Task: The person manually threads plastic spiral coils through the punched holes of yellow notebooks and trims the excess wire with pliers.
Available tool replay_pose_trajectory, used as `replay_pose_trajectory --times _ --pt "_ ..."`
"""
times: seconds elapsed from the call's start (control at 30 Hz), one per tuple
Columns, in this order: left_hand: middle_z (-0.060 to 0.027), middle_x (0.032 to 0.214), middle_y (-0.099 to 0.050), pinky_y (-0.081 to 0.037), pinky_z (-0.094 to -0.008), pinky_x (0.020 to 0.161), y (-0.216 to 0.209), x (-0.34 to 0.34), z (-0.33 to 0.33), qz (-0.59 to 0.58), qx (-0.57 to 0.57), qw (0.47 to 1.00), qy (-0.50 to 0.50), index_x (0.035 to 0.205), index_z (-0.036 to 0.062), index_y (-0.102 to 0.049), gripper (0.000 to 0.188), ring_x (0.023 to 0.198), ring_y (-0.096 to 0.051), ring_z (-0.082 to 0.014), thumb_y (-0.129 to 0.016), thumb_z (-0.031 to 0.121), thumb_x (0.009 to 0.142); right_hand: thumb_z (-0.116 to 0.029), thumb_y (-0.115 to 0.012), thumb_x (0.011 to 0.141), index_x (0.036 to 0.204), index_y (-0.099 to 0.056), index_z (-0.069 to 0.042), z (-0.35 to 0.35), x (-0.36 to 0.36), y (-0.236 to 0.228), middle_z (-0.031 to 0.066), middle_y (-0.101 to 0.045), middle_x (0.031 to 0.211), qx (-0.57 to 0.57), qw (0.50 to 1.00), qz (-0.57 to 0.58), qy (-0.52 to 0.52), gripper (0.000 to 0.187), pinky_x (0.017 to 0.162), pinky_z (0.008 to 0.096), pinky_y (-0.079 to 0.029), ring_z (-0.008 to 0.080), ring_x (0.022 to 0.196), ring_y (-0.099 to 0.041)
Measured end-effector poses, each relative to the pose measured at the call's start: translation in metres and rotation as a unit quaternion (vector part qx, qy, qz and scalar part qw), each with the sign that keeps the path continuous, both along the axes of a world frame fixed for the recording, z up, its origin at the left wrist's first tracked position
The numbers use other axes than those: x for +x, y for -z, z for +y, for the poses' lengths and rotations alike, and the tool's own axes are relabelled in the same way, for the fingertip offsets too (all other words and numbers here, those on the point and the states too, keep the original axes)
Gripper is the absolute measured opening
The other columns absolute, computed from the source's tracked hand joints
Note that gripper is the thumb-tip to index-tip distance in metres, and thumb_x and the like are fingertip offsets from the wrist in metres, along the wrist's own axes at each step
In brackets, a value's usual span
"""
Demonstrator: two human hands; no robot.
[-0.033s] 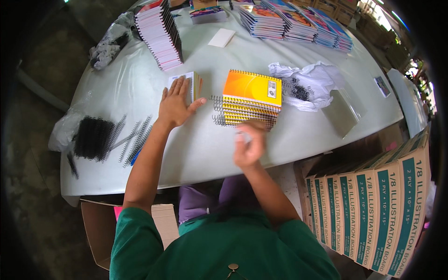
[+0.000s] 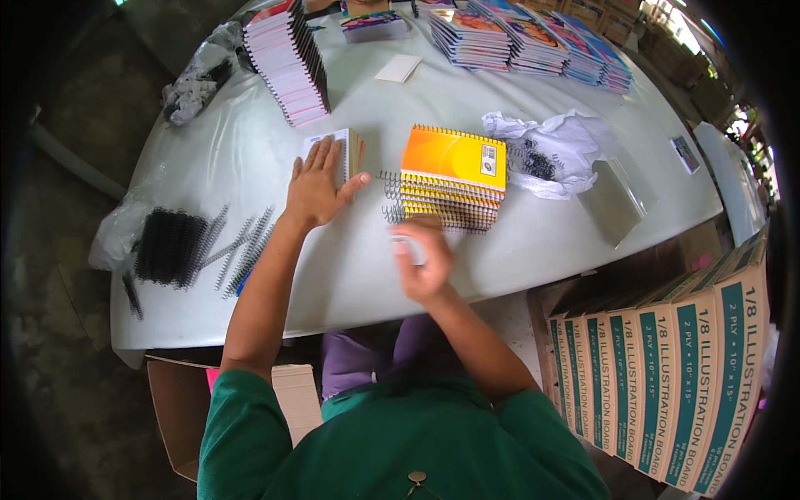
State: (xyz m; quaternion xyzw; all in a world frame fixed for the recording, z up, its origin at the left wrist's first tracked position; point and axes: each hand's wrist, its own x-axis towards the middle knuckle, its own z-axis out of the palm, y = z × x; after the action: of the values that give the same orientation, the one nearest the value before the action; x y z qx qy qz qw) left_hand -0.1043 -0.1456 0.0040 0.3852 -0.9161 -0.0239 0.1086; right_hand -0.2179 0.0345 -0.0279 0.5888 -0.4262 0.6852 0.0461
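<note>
My left hand [image 2: 317, 187] lies flat, fingers stretched out, on top of a small block of pages [image 2: 343, 150] with a punched or coiled edge. My hand hides most of that block. My right hand [image 2: 427, 260] hovers over the front of the table, fingers curled in toward the thumb and blurred. Whatever it may hold is too small or smeared to make out. Just beyond it stands a stack of spiral notebooks [image 2: 450, 158] with an orange and yellow cover on top. Loose wire coil ends [image 2: 390, 196] stick out from the stack's left side.
Black binding coils [image 2: 171, 246] are piled at the left, with loose coils [image 2: 246, 250] beside them. Crumpled white plastic [image 2: 550, 150] holds more coils. A tall notebook stack [image 2: 287, 67] and several book piles [image 2: 525, 42] stand at the back. Cardboard boxes [image 2: 667, 358] line the right.
My right hand has moved a little to the left, away from the front of the notebook stack. My left hand stays flat on the block of pages.
</note>
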Motion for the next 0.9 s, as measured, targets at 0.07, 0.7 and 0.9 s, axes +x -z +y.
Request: replay_pose_trajectory --times 0.07,0.7,0.9 --pt "-0.0176 0.137 -0.038 -0.018 -0.0489 0.108 -0.008 -0.003 -0.007 0.047 0.043 0.998 -0.003 0.136 0.0043 -0.034 0.073 0.13 -0.031 -0.0308 -0.034 0.059 0.088 -0.007 -0.063 0.076 0.117 -0.046 0.0 -0.024 0.021 -0.002 0.0169 -0.054 0.111 0.115 0.993 0.024 -0.032 0.045 0.09 0.0401 -0.039 0.0332 0.102 -0.05" --pt "-0.0253 0.133 -0.039 -0.033 -0.0515 0.099 0.063 -0.254 -0.247 -0.013 0.063 0.997 0.036 0.138 0.0029 -0.026 0.081 0.124 -0.037 -0.0393 -0.058 0.048 0.079 -0.021 -0.041 0.089 0.113 -0.05 -0.003 -0.114 0.04 0.038 0.0193 -0.047 0.122 0.231 0.958 0.156 -0.067 0.032 0.096 0.0438 -0.035 0.0321 0.114 -0.044" --pt "-0.0277 0.128 -0.043 -0.035 -0.0525 0.096 0.09 -0.27 -0.249 -0.05 0.004 0.995 -0.083 0.139 0.0087 -0.025 0.082 0.119 -0.042 -0.0408 -0.036 0.067 0.082 -0.021 -0.046 0.085 0.115 -0.051 -0.005 -0.095 0.01 0.004 0.0187 -0.049 0.12 0.411 0.878 0.089 -0.229 0.035 0.096 0.0428 -0.037 0.0292 0.113 -0.045"
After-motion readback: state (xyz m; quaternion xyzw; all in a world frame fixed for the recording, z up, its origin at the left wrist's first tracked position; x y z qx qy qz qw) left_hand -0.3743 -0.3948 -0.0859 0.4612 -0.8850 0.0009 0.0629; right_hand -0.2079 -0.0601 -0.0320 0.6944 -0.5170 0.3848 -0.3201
